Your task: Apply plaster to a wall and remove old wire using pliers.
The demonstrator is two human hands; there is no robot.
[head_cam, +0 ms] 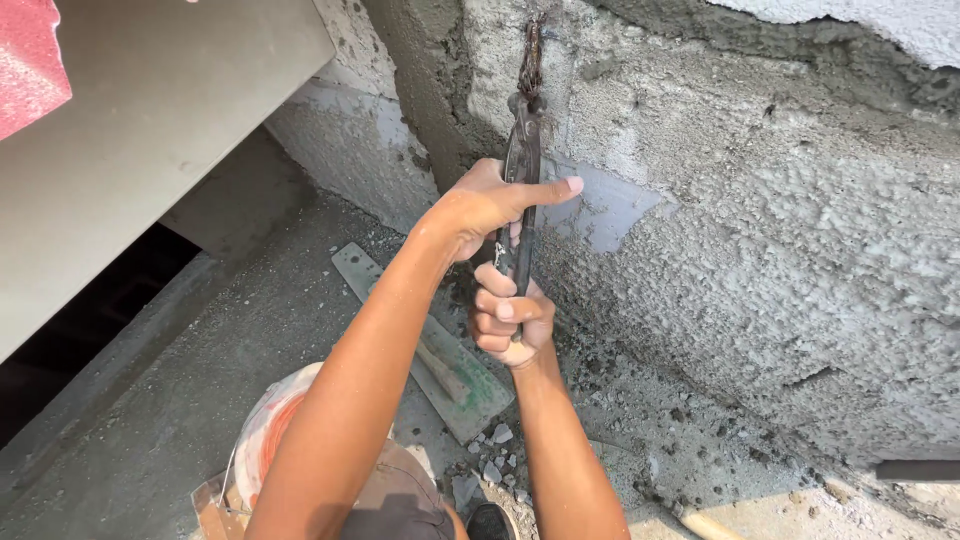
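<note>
Your left hand (490,205) fingers wrap tight on the pliers (522,190) | your right hand (508,322) clamps the handles just below | pliers' tip bites a rusty wire (531,55) above your fingers, by the rough wall (780,230)

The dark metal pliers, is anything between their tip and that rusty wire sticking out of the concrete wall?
Nothing visible: the dark metal pliers already meet the rusty twisted wire at the rough grey concrete wall. The left hand and right hand grip the handles.
</note>
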